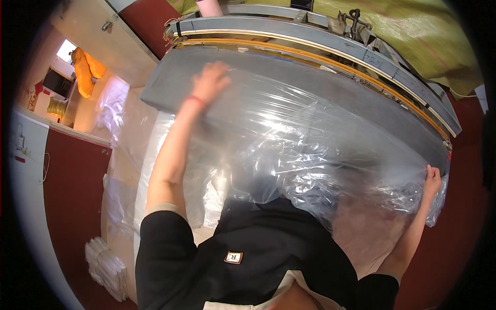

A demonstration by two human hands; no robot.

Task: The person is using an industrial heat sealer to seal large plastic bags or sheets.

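A large sheet of clear plastic film point(289, 139) lies over a long grey work surface point(222, 57) and hangs in shiny creases toward my body. My left hand point(211, 82), with a red band at its wrist, is over the left part of the film near its far edge. Its fingers look stretched out, somewhat blurred, and grasp nothing. Whether the palm presses on the film is hard to make out. At the right end, my right hand point(433, 180) pinches the film's edge between thumb and fingers, and the film pulls taut toward it.
Behind the surface runs a long grey metal bar point(310, 36) with a yellow strip point(289, 54) along it. A metal clamp point(355, 20) and a pink cylinder point(208, 8) stand there. Folded clear plastic point(106, 266) lies at lower left. An open doorway shows an orange object point(85, 72).
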